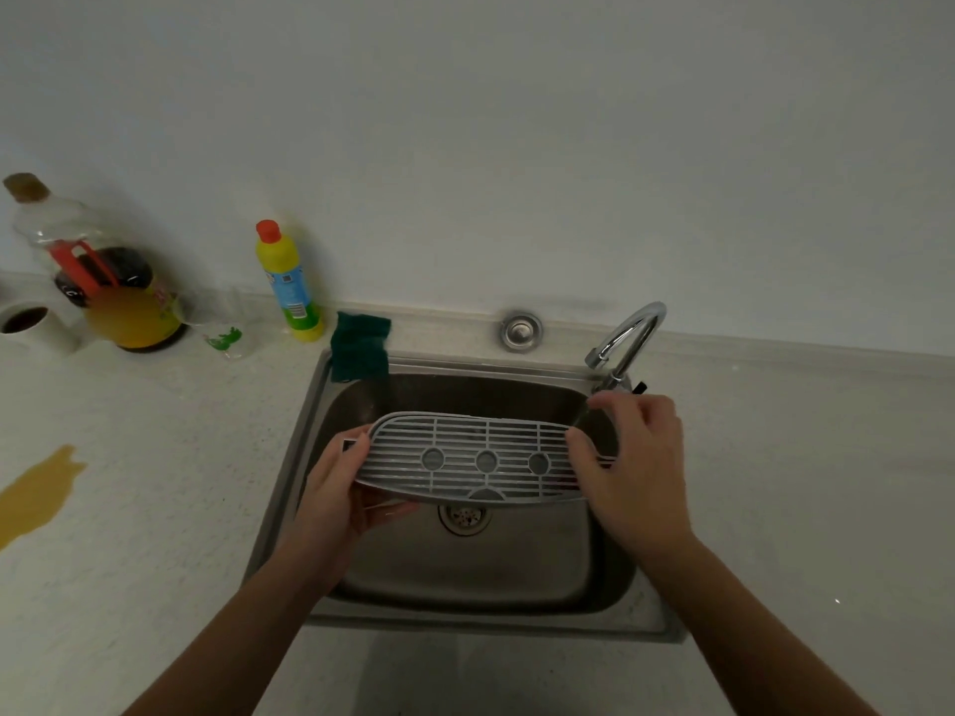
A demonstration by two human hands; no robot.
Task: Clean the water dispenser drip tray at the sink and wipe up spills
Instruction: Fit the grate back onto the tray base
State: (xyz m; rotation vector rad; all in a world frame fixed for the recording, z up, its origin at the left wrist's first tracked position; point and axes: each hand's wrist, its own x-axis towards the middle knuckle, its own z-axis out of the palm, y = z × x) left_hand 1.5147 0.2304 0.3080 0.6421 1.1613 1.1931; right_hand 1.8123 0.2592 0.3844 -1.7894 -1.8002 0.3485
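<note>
Hands at a kitchen sink hold a grey slatted drip tray level above the steel basin, just over the drain; the tray runs left to right between the two palms, its three round holes facing up.

The left hand grips the tray's rounded left end; the thumb lies along the upper rim while the fingers pass beneath and show again below the near edge.

The right hand covers the right end; its fingers bend down over the slats and touch the top of the grid, one finger lifted higher near the base of the faucet; the thumb is hidden, so its part in the grip cannot be told.

A green sponge hangs over the sink's back left corner; a yellow detergent bottle with a red cap stands just beside it against the wall; further left stand a large clear bottle of dark liquid and a white cup.

A yellowish spill lies on the pale countertop, well apart from the sink, at the left edge of the view.
</note>
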